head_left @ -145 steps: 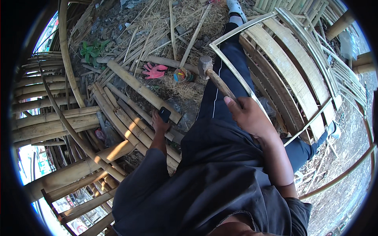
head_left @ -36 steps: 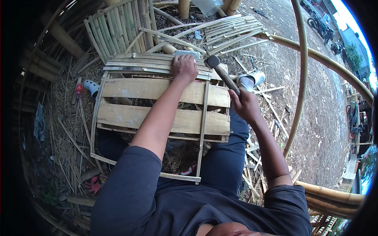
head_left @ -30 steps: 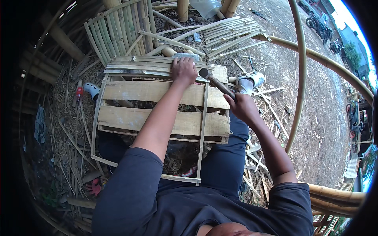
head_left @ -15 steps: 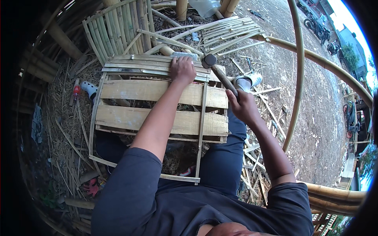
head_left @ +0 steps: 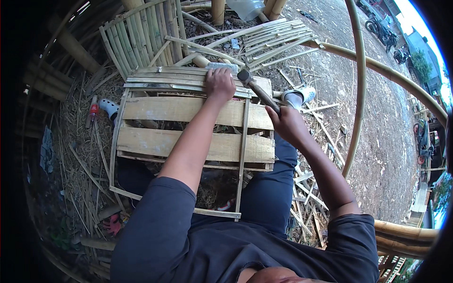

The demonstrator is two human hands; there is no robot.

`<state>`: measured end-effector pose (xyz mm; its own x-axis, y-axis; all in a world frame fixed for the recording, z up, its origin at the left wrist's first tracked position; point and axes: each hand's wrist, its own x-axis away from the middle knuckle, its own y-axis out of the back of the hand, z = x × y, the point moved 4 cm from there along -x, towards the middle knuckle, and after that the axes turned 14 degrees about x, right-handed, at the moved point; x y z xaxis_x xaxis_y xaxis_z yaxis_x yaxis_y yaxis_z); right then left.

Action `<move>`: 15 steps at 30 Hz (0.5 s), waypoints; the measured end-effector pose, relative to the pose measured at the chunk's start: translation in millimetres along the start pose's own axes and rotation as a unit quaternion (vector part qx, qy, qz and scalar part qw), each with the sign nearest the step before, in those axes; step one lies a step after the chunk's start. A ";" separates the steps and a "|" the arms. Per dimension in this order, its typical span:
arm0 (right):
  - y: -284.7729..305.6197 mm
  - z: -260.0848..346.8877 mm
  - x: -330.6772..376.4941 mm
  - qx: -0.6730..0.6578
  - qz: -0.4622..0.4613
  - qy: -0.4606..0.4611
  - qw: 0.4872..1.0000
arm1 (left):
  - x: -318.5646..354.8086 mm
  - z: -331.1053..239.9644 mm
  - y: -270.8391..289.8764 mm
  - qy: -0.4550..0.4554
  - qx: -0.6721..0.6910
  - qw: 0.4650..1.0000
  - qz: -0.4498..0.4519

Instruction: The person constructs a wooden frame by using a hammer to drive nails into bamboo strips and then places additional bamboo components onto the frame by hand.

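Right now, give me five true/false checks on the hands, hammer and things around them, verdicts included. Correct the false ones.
1. The right hand grips the hammer by its handle. True.
2. The left hand is down on the ground. False: it lies over the bamboo strips at the far side of the frame.
3. The hammer's head is to the right of the left hand. True.
4. The red glove is on the right hand. False: it lies on the ground at the left; the right hand is bare.
5. The red-labelled bottle lies left of the frame. True.
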<state>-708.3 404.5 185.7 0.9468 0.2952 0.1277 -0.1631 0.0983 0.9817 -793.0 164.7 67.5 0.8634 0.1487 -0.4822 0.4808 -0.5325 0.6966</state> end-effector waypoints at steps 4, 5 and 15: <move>4.4 -6.8 -2.4 -0.047 -0.028 0.017 0.998 | 0.5 8.2 -0.5 -0.005 0.006 1.000 -0.029; 6.1 -5.2 -2.3 -0.047 -0.027 0.019 0.998 | 0.4 11.3 -1.4 0.002 -0.009 1.000 -0.016; 1.1 9.3 1.5 0.052 0.038 0.007 0.998 | 3.9 10.0 -2.6 0.023 -0.005 0.999 0.029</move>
<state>-704.4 396.2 188.2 0.9286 0.3123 0.2006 -0.2032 -0.0245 0.9788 -792.4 158.3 58.5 0.8963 0.1557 -0.4153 0.4303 -0.5327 0.7288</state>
